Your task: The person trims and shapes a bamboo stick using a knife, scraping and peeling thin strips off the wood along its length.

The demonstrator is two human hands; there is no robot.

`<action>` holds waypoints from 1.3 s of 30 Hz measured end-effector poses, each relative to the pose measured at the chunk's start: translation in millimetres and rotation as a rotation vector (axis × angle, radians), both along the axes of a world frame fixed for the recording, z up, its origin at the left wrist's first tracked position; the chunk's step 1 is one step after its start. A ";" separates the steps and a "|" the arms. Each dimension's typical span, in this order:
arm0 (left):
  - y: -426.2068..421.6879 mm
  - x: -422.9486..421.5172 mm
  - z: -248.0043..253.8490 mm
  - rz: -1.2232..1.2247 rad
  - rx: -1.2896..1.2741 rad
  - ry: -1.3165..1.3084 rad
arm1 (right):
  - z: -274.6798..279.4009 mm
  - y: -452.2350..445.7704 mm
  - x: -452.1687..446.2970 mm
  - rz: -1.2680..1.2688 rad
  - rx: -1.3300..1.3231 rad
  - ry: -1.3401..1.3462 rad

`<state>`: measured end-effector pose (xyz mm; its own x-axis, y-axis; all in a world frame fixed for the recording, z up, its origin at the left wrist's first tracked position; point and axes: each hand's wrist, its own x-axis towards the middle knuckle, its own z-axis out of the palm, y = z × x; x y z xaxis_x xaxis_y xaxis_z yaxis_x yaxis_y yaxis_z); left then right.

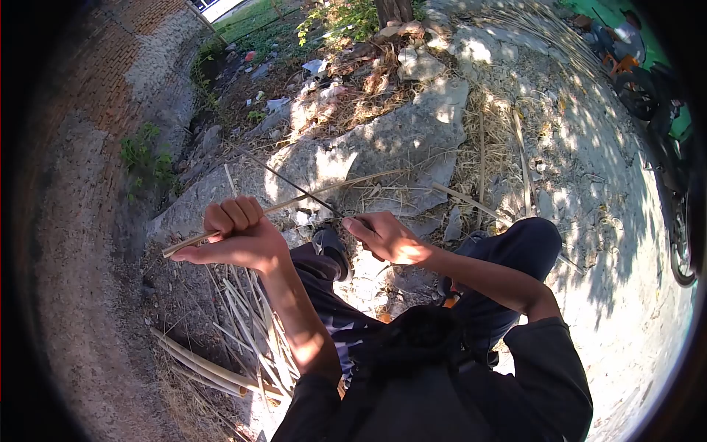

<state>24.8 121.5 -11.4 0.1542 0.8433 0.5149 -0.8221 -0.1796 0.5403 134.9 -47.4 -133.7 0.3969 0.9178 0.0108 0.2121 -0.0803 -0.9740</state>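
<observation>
My left hand (239, 239) is closed round a thin pale strip (294, 200), with one end sticking out past the thumb and the rest running up and right over the rubble. In my right hand (384, 236) is the handle of a long dark blade (294, 186), gripped with the thumb on top. The blade points up and left and crosses the strip between my two hands. Its handle is mostly hidden by my fingers. Below my left arm lies a loose pile of split pale strips (254, 317).
Thicker pale poles (199, 362) lie at the lower left. A brick wall (96, 169) rises on the left. A tree trunk (394, 11) stands at the top. At the upper right are a seated person (630, 37) and a motorcycle (681, 228).
</observation>
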 end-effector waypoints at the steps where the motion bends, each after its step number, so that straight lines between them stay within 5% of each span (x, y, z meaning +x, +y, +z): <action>1: 0.8 -0.1 -1.0 -0.001 0.013 -0.003 | 3.0 1.3 -0.9 -0.012 -0.010 -0.008; 21: 4.8 -3.6 -1.4 -0.192 -0.010 -0.074 | -3.7 8.0 5.8 -0.006 0.015 -0.092; 29: 16.1 -6.4 -3.6 -0.163 0.012 -0.059 | -120.2 15.0 49.8 -0.152 -0.022 -0.139; 39: 6.5 1.5 4.1 -0.169 0.000 -0.047 | -94.6 3.1 44.0 -0.128 0.047 -0.120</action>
<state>26.3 128.0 -7.3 0.2694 0.8075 0.5247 -0.8650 -0.0366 0.5004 179.0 -44.3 -228.3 0.5038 0.8571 0.1069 0.3177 -0.0688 -0.9457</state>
